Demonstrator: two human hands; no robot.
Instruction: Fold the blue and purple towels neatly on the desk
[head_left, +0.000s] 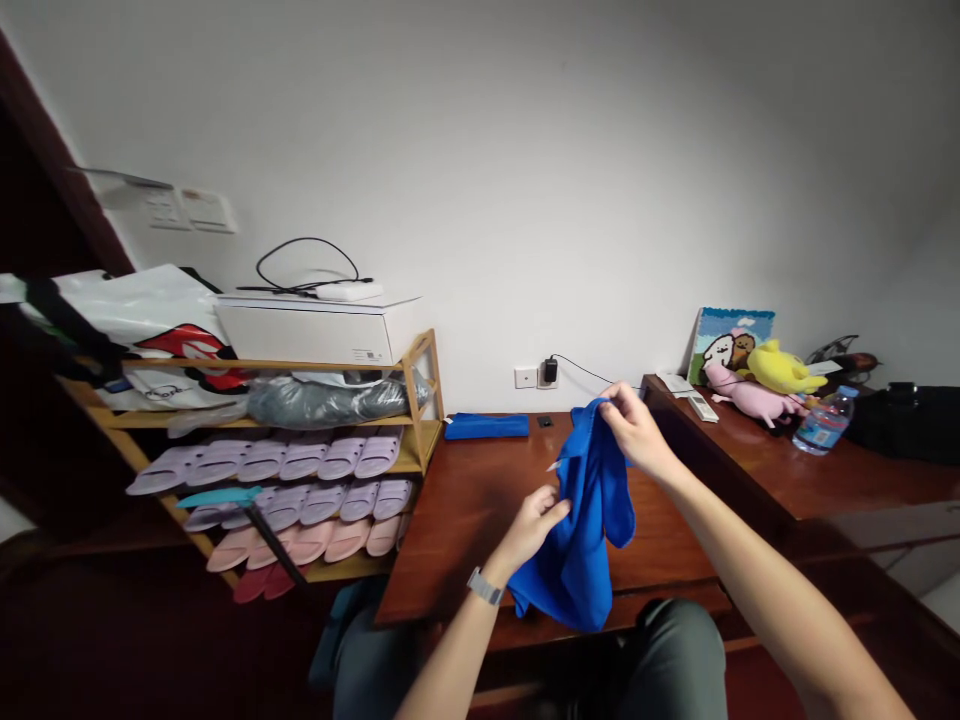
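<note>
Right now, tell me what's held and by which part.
A blue cloth: the right hand pinches its top; the left hand is at its side edge, its grip unclear.

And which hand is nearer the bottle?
Right. The right hand, at the top of the cloth, is left of the bottle; the left hand, lower by the cloth, is farther left.

My left hand [534, 525] and right hand [628, 425] make two; blue cloths [589, 520], also two.
I count one cloth at lower centre, one folded cloth [487, 427] mid-frame; six lavender slippers [300, 459] along the top slipper row at left; at right, two plush toys [757, 399], one remote control [703, 408], one plastic bottle [823, 425].
</note>
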